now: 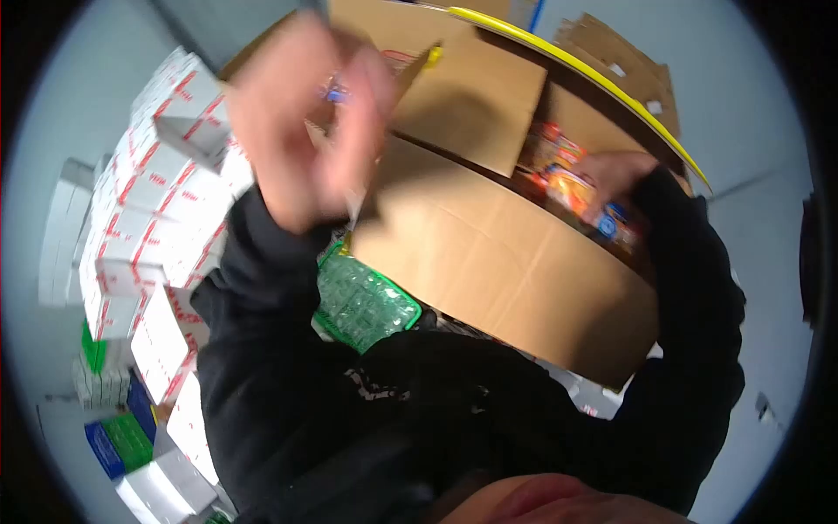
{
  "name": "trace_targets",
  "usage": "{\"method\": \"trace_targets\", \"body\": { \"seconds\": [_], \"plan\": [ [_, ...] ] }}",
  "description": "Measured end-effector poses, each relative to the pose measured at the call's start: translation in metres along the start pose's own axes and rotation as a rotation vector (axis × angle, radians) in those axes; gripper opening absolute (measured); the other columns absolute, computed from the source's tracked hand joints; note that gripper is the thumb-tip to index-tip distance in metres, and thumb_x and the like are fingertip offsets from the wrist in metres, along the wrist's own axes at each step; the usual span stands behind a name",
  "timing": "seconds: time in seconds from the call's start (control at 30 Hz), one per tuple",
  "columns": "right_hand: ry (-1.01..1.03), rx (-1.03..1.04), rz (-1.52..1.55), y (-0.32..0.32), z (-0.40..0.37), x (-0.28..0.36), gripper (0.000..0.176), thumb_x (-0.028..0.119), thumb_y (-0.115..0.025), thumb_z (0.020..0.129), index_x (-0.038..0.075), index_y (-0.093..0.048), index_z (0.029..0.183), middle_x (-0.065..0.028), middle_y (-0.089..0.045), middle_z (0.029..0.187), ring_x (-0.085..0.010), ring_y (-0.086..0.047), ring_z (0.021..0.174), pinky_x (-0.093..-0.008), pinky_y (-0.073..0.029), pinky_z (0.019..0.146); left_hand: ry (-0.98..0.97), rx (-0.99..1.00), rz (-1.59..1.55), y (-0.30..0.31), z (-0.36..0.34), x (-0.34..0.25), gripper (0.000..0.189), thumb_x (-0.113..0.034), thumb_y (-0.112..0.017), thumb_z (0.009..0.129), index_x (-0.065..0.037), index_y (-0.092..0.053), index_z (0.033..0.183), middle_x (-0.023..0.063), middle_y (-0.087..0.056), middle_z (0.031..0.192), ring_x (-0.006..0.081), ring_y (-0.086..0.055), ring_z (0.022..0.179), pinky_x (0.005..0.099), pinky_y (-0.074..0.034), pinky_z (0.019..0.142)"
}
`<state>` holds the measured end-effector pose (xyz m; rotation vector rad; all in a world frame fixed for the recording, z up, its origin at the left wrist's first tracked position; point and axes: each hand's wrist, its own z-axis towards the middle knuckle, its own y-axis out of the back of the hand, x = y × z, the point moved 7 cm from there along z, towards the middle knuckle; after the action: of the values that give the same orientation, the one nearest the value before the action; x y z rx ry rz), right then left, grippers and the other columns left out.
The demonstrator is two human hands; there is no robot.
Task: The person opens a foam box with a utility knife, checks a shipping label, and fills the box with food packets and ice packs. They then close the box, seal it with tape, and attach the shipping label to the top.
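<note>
Big open cardboard box [506, 262] fills the middle and is my landmark. My right hand [621, 175] is down inside it at the far right end, lying on a pile of bright packets [567, 179]. The fingers are bent over them, but I can't tell if they're actually closed on one. My left hand [314, 113] is raised over the box's near-left corner and badly motion-blurred. There's a small bluish thing [334, 90] at the fingertips. It could be a pinch, but I can't tell.

Handling, my guess: the packets are light, with thin glossy film, so they're slippery, crinkly and easy to crush. Best to take one across its flat body or by a sealed edge, with no hard squeeze.

Looks: orange and red wrappers, one with a blue patch near my fingers. The print is too blurred to read. They sit loosely along the box's inner far wall.

An inner flap [471, 96] stands up behind my left hand, and a yellow strip [576, 70] runs past the box's far side. White cartons [157, 175] with red print are stacked left of the box. A green blister tray [367, 301] sits against its near-left wall, and blue and green cartons [122, 437] lie below the white stack.
</note>
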<state>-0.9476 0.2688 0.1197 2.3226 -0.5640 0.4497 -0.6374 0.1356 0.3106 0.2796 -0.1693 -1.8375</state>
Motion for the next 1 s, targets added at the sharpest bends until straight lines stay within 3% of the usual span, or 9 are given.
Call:
{"method": "trace_targets", "body": {
  "seconds": [0.07,0.13,0.2,0.27,0.4,0.47,0.67,0.83,1.0],
  "plan": [
    [0.053,-0.009,0.006,0.005,-0.01,0.026,0.041,0.027,-0.084,0.063,0.001,-0.058,0.082,-0.0062,-0.065,0.071,-0.0143,-0.058,0.061,-0.0324,-0.047,0.056,0.189,0.131,0.253,0.002,0.026,0.1,0.014,-0.008,-0.059,0.088,0.005,-0.063,0.083,0.0072,-0.063,0.072,0.0143,-0.059,0.062,0.0262,-0.046,0.059],
    [-0.088,-0.077,0.139,0.012,-0.026,0.034,0.043,0.03,-0.084,0.062,0.0,-0.058,0.079,-0.0072,-0.062,0.066,-0.0145,-0.058,0.062,-0.0327,-0.046,0.057,0.607,0.85,0.569,-0.031,0.012,0.227,0.025,-0.017,-0.054,0.092,-0.004,-0.06,0.113,0.0116,-0.069,0.099,0.0222,-0.063,0.069,0.0334,-0.052,0.06],
    [-0.115,-0.088,0.086,0.014,-0.03,0.034,0.044,0.031,-0.084,0.062,-0.001,-0.058,0.078,-0.008,-0.062,0.066,-0.0152,-0.058,0.063,-0.0333,-0.046,0.057,0.86,1.22,0.421,-0.056,-0.085,0.371,0.047,-0.038,-0.05,0.094,-0.004,-0.057,0.062,0.0037,-0.043,0.046,0.0199,-0.051,0.042,0.0316,-0.041,0.04],
    [-0.122,-0.136,0.03,0.011,-0.031,0.023,0.047,0.034,-0.084,0.06,-0.001,-0.059,0.078,-0.011,-0.062,0.067,-0.0191,-0.062,0.064,-0.0351,-0.045,0.057,1.572,1.475,0.245,-0.036,-0.169,0.404,0.051,-0.053,-0.059,0.086,-0.004,-0.058,0.072,0.0073,-0.056,0.06,0.0181,-0.054,0.05,0.0309,-0.047,0.045],
    [-0.216,-0.107,-0.184,0.014,-0.027,0.016,0.048,0.036,-0.083,0.062,0.0,-0.063,0.086,-0.0126,-0.066,0.079,-0.0236,-0.064,0.074,-0.0359,-0.049,0.066,1.979,0.596,-0.125,-0.008,-0.261,0.453,0.05,-0.045,-0.077,0.073,-0.003,-0.06,0.094,0.0158,-0.061,0.088,0.0304,-0.06,0.075,0.0403,-0.052,0.065],
    [-0.188,-0.086,-0.033,0.012,-0.029,0.018,0.048,0.035,-0.083,0.062,0.001,-0.063,0.09,-0.0126,-0.067,0.082,-0.0235,-0.065,0.077,-0.0351,-0.05,0.07,0.251,1.529,0.229,-0.045,-0.213,0.401,0.058,-0.034,-0.084,0.064,-0.004,-0.06,0.108,0.0202,-0.06,0.106,0.035,-0.058,0.1,0.0441,-0.049,0.081],
    [-0.439,-0.331,-0.04,0.027,-0.06,0.053,0.064,0.03,-0.082,0.066,0.005,-0.056,0.119,-0.0129,-0.065,0.106,-0.0255,-0.062,0.102,-0.0341,-0.047,0.086,0.348,1.322,0.48,-0.088,-0.224,0.365,0.052,-0.022,-0.082,0.058,-0.002,-0.064,0.103,0.0223,-0.061,0.105,0.0371,-0.06,0.101,0.0391,-0.05,0.085],
    [-0.422,-0.553,-0.224,0.03,-0.103,0.082,0.057,0.019,-0.078,0.069,0.003,-0.054,0.118,-0.0155,-0.059,0.114,-0.0288,-0.061,0.1,-0.035,-0.047,0.088,0.322,1.268,0.929,-0.086,-0.214,0.372,0.026,-0.015,-0.071,0.068,-0.005,-0.07,0.093,0.0159,-0.068,0.096,0.0316,-0.065,0.093,0.0393,-0.053,0.077],
    [0.276,-1.285,-0.166,0.03,-0.239,0.132,0.036,0.013,-0.071,0.074,0.003,-0.058,0.106,-0.0138,-0.061,0.101,-0.0283,-0.06,0.091,-0.0373,-0.048,0.084,0.242,1.045,1.03,-0.05,-0.199,0.403,0.012,-0.019,-0.061,0.082,-0.011,-0.069,0.077,0.0078,-0.069,0.078,0.0254,-0.069,0.07,0.0379,-0.052,0.054]
  ]
}}
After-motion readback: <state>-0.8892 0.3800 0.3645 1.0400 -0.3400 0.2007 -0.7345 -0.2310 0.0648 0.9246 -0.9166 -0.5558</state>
